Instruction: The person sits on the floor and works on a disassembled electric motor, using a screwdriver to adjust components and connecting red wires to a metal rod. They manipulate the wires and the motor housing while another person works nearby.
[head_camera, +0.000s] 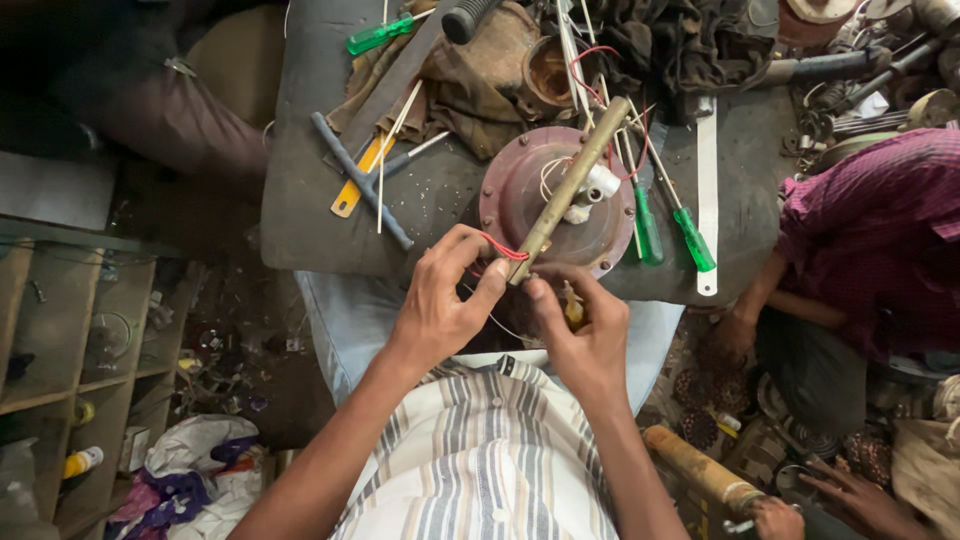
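The brass rod (570, 190) lay slanted across the round reddish motor housing (556, 200) near the front edge of the counter (300, 200), its lower end brought down to the person's hands so that the work could be done close to the body. The left hand (440, 300) had its thumb and forefinger pressed together on a red wire (503, 249) just where it met the rod's lower end, apparently to keep the wire taut against the metal. The right hand (580, 330) sat just beside it, its fingers curled and pinching the rod's tip from below, which steadied the rod while the housing bore its weight. White wires (560, 175) looped out of the housing's middle under the rod. Two green-handled screwdrivers (670, 230) rested beside the housing toward the right edge, within easy reach, and a grey T-shaped wrench (360, 180) lay over a yellow-handled tool (355, 185) toward the left edge. Beyond the right edge another person in a dark red checked shirt (880, 230) bent over separate work on the floor.
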